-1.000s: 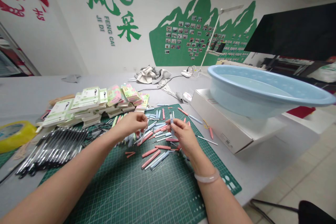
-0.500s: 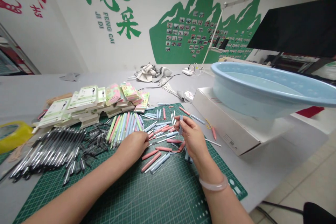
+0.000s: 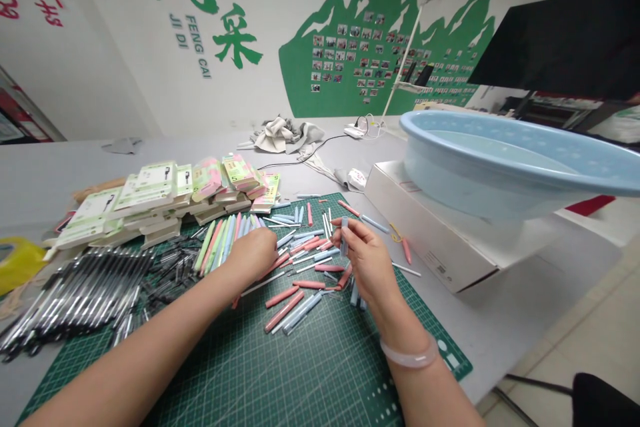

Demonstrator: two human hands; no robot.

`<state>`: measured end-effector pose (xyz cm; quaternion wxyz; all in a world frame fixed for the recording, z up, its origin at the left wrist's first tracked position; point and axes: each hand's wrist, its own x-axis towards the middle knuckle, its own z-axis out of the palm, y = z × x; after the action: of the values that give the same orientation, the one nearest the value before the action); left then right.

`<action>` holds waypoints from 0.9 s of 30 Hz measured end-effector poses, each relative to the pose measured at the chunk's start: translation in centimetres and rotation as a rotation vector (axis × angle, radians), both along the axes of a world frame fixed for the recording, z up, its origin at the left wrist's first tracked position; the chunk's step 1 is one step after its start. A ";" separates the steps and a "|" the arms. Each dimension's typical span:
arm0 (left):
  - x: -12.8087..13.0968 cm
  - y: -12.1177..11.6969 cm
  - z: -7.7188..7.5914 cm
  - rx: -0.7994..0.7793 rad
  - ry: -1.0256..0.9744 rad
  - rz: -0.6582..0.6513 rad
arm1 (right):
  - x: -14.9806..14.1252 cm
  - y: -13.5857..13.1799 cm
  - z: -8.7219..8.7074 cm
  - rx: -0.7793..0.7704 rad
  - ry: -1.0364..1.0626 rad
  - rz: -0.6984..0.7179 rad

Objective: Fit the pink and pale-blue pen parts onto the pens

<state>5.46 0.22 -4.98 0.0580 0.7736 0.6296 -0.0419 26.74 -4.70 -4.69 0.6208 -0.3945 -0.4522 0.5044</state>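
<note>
My right hand (image 3: 367, 257) pinches a short light-blue pen part (image 3: 345, 240) between thumb and fingers, held upright above the right side of the pile. My left hand (image 3: 256, 253) is back-up over the left side of the loose parts, fingers curled. Its fingertips are hidden, so what they hold, if anything, does not show. Below that hand a thin white refill (image 3: 265, 283) lies slanted. Around both hands spread loose pink barrels (image 3: 285, 312), blue barrels (image 3: 303, 313) and white refills on the green cutting mat (image 3: 320, 373). A row of pastel pens (image 3: 214, 243) lies beside my left wrist.
Black pens (image 3: 75, 293) and small black parts (image 3: 175, 267) lie at left, with stacked boxes (image 3: 150, 190) behind. Yellow tape (image 3: 20, 263) is at the far left. A blue basin (image 3: 450, 167) rests on a white box (image 3: 430, 240) at right. Cloths (image 3: 280, 137) lie at the back.
My left hand has shifted slightly left and up, and the slanted white refill now shows below it. My right hand keeps its pinch on the blue pen part. The view has turned slightly.
</note>
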 end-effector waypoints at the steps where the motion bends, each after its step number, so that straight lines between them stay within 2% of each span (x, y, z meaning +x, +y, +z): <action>1: 0.1 0.1 0.1 -0.021 0.005 0.015 | 0.0 0.0 0.0 0.000 -0.001 0.003; 7: 0.5 1.0 0.5 -0.092 0.020 0.043 | -0.2 0.1 -0.1 -0.004 -0.005 0.014; 18: -0.3 1.9 1.9 -0.138 -0.005 -0.031 | 0.0 0.0 0.1 -0.002 0.009 -0.004; 27: 0.5 2.3 1.7 -0.139 -0.029 -0.060 | 0.8 0.3 0.5 0.001 0.045 -0.059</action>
<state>5.94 2.56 -3.29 0.1194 0.7869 0.6007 -0.0759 27.56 -4.45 -4.22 0.6455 -0.3960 -0.4266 0.4946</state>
